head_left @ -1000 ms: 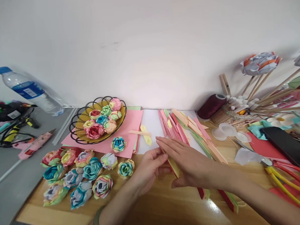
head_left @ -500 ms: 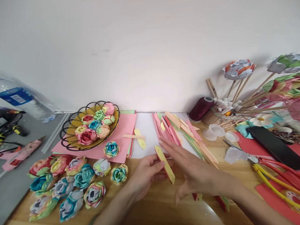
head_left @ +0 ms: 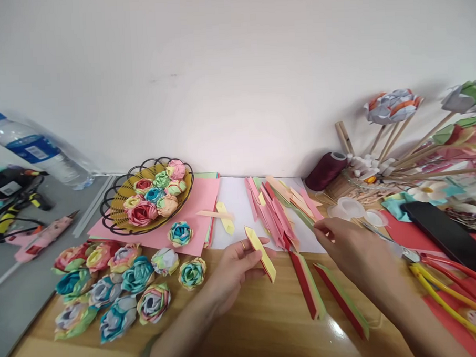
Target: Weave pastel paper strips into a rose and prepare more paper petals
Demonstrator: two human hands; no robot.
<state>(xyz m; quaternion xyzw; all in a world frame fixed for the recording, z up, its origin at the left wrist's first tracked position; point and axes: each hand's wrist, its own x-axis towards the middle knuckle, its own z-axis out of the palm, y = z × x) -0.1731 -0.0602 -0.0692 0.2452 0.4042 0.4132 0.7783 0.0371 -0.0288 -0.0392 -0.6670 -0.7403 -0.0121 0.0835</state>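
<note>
Near the middle, my left hand (head_left: 236,268) pinches a folded yellow paper strip (head_left: 262,255) with a red underside. My right hand (head_left: 345,247) is at the right side of a pile of pink, red, peach and green folded strips (head_left: 273,214), its fingertips pressed together at the end of a green strip (head_left: 303,216); whether they grip it is hard to make out. Two red-and-green folded strips (head_left: 308,288) (head_left: 341,300) lie on the wood between my hands. A yellow strip (head_left: 225,218) crosses a peach one on the white paper.
Paper flowers fill a yellow basket (head_left: 121,215) and the table's left side (head_left: 118,318). A bottle (head_left: 35,150) and glue gun (head_left: 43,239) are far left. On the right are a thread spool (head_left: 326,171), scissors (head_left: 443,280), a black phone (head_left: 447,235) and flowers on sticks (head_left: 395,107).
My right hand has moved right and away from the yellow strip to the pile's right side, its fingers closing. The two red-and-green strips now show fully. The view has shifted slightly.
</note>
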